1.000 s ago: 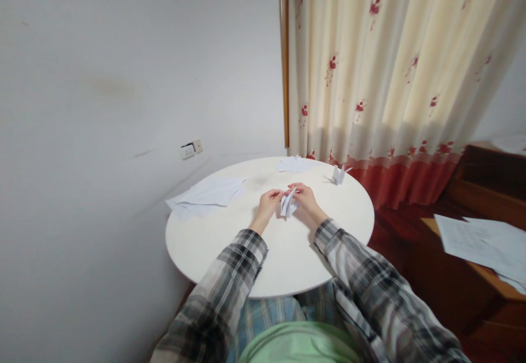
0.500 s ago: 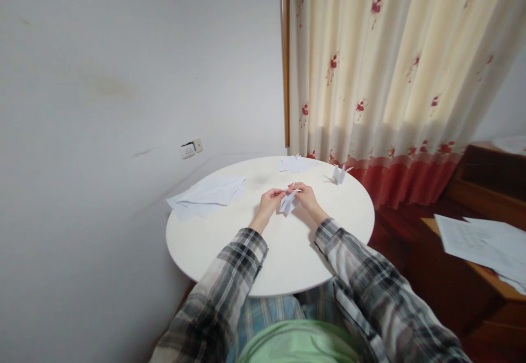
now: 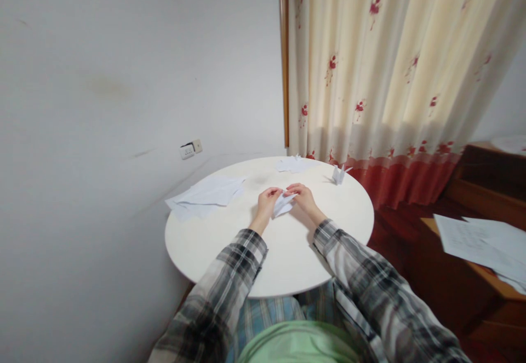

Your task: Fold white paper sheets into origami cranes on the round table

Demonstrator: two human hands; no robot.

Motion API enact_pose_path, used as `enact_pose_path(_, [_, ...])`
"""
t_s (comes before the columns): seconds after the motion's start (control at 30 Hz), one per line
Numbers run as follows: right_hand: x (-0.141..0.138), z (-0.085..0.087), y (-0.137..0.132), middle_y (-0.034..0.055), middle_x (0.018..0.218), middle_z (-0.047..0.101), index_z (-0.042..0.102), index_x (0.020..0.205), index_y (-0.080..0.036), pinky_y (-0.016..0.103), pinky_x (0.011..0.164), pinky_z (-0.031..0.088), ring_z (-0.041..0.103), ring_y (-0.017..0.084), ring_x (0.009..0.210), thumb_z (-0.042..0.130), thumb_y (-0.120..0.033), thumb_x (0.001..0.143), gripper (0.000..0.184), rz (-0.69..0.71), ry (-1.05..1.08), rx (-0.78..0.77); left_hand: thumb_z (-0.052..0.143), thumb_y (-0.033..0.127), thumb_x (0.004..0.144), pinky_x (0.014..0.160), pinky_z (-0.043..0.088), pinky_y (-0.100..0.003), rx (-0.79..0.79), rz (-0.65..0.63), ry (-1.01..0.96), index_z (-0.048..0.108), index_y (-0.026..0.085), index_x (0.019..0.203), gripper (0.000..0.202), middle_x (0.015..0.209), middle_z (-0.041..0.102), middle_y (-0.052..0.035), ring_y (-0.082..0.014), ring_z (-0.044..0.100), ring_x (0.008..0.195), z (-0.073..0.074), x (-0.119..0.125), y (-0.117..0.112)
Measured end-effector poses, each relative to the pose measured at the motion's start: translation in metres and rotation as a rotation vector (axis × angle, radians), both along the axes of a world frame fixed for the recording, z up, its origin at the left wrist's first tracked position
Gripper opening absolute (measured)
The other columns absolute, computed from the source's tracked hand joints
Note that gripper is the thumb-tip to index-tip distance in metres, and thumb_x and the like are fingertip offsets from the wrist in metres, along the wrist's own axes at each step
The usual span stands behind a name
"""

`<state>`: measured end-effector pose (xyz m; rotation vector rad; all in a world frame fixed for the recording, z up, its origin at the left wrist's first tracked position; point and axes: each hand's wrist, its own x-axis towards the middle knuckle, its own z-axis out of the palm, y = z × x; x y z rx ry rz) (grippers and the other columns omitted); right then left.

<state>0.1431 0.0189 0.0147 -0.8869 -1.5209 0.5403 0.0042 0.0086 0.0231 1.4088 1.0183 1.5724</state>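
Note:
A small piece of folded white paper is held between my two hands above the round white table. My left hand is closed on its left side, thumb and fingers pinched near the upper edge. From the right, my right hand grips the paper with bent fingers. The fingertips of both hands nearly meet and cover the far part of the folds. Further back on the right stands a folded paper crane with pointed tips.
White paper sheets lie at the table's left edge, partly overhanging it. More paper pieces rest at the far edge. The wall with a socket is close on the left; a curtain hangs behind. Printed sheets lie on wooden furniture at right.
The folded paper has turned and shifted slightly left, showing a broader flat face. My fingers have changed their hold a little. The other papers and the crane have stayed put.

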Motion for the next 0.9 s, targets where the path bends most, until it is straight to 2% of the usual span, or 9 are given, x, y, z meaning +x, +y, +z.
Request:
enact_pose_path(0.23, [-0.0016,0.0010,-0.0014,0.0048,0.077,0.066,0.069,0.058,-0.020,0.031,0.078,0.044,0.059,0.017,0.076,0.066,-0.019,0.061,0.004,-0.030,0.038,-0.013,0.065,0.028,0.061,0.071,0.043,-0.028,0.042,0.010,0.020,0.059,0.016,0.067,0.014,0.069,0.062,-0.0022,-0.0149,0.057,0.070,0.0032,0.0035,0.0000])
enact_pose_path(0.5, [-0.0041,-0.0017,-0.0040,0.0043,0.070,0.065,0.067,0.063,-0.017,0.029,0.070,0.044,0.058,0.017,0.070,0.063,-0.028,0.063,0.012,0.051,0.090,-0.061,0.066,0.026,0.059,0.068,0.043,-0.028,0.035,0.021,0.020,0.059,0.015,0.065,0.014,0.066,0.062,-0.0018,-0.0148,0.057,0.067,0.0000,0.0032,0.0038])
enact_pose_path(0.73, [-0.0010,0.0010,-0.0044,0.0075,0.093,0.064,0.068,0.066,-0.020,0.032,0.075,0.044,0.055,0.020,0.092,0.065,-0.027,0.065,0.008,-0.091,0.051,0.071,0.066,0.027,0.060,0.070,0.043,-0.027,0.068,-0.010,0.061,0.061,0.015,0.067,0.015,0.068,0.063,-0.0015,-0.0137,0.057,0.067,-0.0035,0.0022,0.0052])
enact_pose_path(0.9, [0.0007,0.0034,-0.0055,0.0069,0.091,0.064,0.068,0.065,-0.021,0.038,0.086,0.039,0.055,0.021,0.092,0.067,-0.023,0.065,0.002,-0.154,-0.049,0.120,0.066,0.024,0.059,0.069,0.043,-0.026,0.041,-0.027,0.049,0.059,0.015,0.066,0.012,0.066,0.061,-0.0005,-0.0126,0.056,0.066,-0.0051,-0.0004,0.0069])
